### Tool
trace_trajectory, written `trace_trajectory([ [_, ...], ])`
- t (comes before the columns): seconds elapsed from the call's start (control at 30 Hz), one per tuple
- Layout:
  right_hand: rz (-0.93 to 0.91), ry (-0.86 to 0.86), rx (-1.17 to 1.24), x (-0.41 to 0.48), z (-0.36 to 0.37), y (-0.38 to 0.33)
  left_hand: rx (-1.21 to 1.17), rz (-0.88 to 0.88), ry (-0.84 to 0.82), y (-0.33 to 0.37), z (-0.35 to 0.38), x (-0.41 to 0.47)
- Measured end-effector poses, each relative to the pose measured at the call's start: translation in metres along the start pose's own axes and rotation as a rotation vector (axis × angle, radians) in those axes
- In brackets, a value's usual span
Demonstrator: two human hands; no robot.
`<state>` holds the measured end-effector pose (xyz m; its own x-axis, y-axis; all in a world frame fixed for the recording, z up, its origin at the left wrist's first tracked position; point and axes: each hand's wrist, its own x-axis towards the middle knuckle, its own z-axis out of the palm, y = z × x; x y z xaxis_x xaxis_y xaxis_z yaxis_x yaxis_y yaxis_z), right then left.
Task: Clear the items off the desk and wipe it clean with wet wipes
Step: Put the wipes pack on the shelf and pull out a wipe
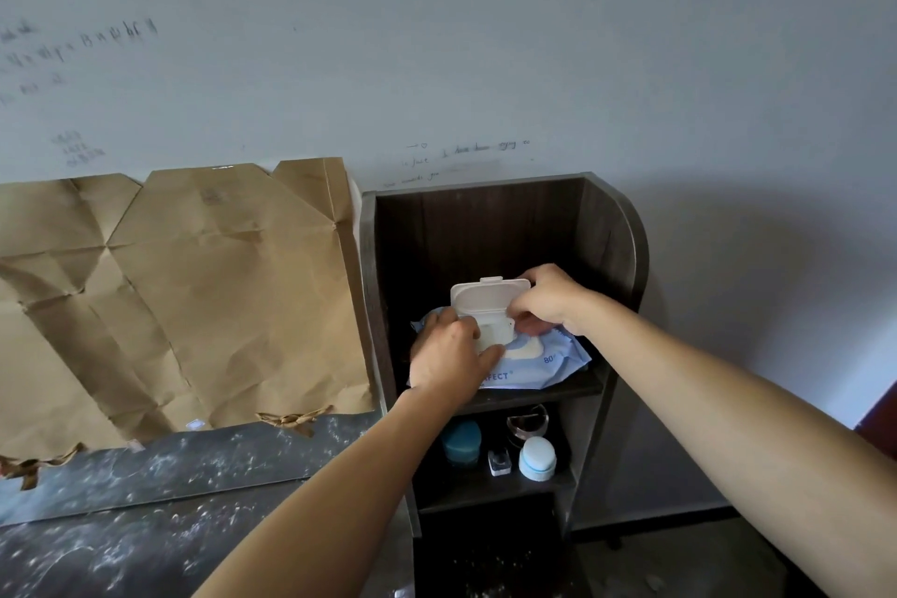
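A light blue pack of wet wipes (553, 362) lies on the top shelf of a dark wooden shelf unit (616, 233) to the right of the desk. Its white plastic flip lid (488, 295) stands open and upright. My left hand (449, 357) presses down on the pack's left side, fingers by the opening. My right hand (548, 301) is at the lid's right edge, fingertips pinched at the opening; whether they hold a wipe is hidden. The dark marbled desk top (145, 500) lies at lower left, dusty with white specks.
Creased brown paper (184, 291) is stuck to the wall behind the desk. On the lower shelf stand a blue round container (461, 442), a small white object (499, 461), a white and blue jar (537, 459) and a clear curved item (528, 420). The white wall has handwriting.
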<state>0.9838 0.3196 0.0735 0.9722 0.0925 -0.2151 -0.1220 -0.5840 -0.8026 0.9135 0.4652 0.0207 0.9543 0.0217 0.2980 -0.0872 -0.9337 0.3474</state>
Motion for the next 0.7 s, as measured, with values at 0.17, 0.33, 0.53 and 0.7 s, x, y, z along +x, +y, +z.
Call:
trace_trajectory([
  [0.17,0.055,-0.071,0.482,0.001,0.002,0.003,0.039,0.044,0.023,-0.002,0.001,0.000],
  [0.33,0.005,-0.035,0.518,-0.002,0.004,0.005,0.055,0.062,0.052,0.001,0.000,0.002],
  [0.53,-0.154,0.208,0.097,-0.006,0.006,0.019,0.033,0.050,0.121,0.000,-0.004,0.002],
  [0.7,-0.266,0.243,-0.193,-0.015,0.007,0.027,-0.011,0.051,0.146,-0.001,-0.002,0.003],
])
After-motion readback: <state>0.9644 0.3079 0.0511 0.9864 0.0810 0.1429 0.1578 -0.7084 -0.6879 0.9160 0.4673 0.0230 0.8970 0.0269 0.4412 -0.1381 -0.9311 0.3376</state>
